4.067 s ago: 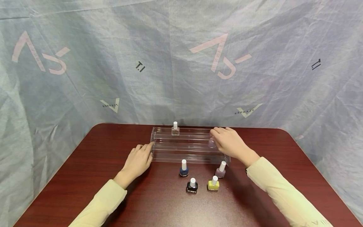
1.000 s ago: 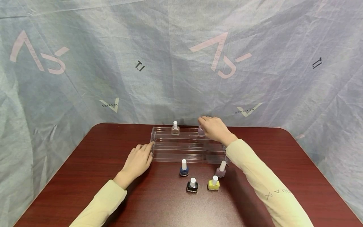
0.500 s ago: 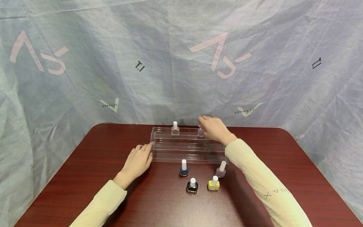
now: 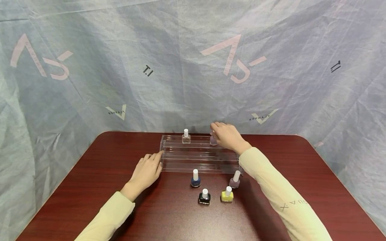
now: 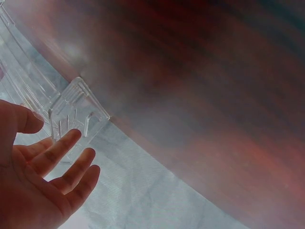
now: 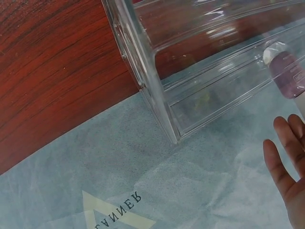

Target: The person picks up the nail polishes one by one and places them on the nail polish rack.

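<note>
A clear acrylic tiered rack stands toward the back of the table. My left hand touches its left end; in the left wrist view the fingers extend fairly straight beside the clear end panel. At the top tier, right of centre, my right hand pinches a light purple nail polish bottle by its cap, which the hand largely hides. In the right wrist view this bottle shows with its base at the tier, and the pinching fingertips are out of frame. A brownish clear nail polish bottle stands left on that tier.
In front of the rack stand a blue bottle, a black bottle, a yellow bottle and a mauve bottle, all white-capped. A grey cloth hangs behind the dark red table.
Since the oldest frame, my right hand has carried the light purple bottle from the rack's right side up and left to the top tier. Over the last second both hands stay nearly still.
</note>
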The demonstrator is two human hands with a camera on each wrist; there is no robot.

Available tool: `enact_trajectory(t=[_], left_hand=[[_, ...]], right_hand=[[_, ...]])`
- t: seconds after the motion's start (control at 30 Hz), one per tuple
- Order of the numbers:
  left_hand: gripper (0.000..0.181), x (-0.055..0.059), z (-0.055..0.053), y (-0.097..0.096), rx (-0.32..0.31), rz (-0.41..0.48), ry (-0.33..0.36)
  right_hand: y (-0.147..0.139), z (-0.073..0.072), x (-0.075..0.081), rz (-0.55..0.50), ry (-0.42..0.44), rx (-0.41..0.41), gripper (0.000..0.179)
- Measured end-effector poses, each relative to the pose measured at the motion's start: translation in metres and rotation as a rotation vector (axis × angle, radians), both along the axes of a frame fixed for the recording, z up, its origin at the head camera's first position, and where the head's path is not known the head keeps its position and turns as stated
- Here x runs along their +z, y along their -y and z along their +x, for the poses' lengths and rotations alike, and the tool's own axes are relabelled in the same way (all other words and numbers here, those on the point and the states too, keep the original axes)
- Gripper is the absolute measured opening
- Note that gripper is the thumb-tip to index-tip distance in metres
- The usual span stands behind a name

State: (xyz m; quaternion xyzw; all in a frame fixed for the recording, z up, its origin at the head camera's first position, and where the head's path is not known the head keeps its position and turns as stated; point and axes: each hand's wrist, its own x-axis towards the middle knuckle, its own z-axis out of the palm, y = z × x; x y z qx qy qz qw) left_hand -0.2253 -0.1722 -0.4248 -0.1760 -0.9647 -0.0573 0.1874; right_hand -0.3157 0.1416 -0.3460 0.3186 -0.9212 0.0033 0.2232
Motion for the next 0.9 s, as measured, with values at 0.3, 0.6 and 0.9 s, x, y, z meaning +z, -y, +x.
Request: enact_trajectory(t=[0.3, 0.6, 0.9], left_hand=[[0.045, 0.001, -0.001, -0.001, -0.012, 0.009, -0.013], [0.045, 0.001, -0.001, -0.002, -0.007, 0.003, -0.013], [0.045, 0.001, 0.000, -0.001, -0.004, 0.003, -0.013]], right_hand=[[-0.002, -0.001, 0.001, 0.005, -0.012, 0.003, 0.016], [-0.004, 0.000, 0.006, -0.005, -0.031, 0.007, 0.021], [-0.009, 0.009, 0.015, -0.014, -0.061, 0.003, 0.027]])
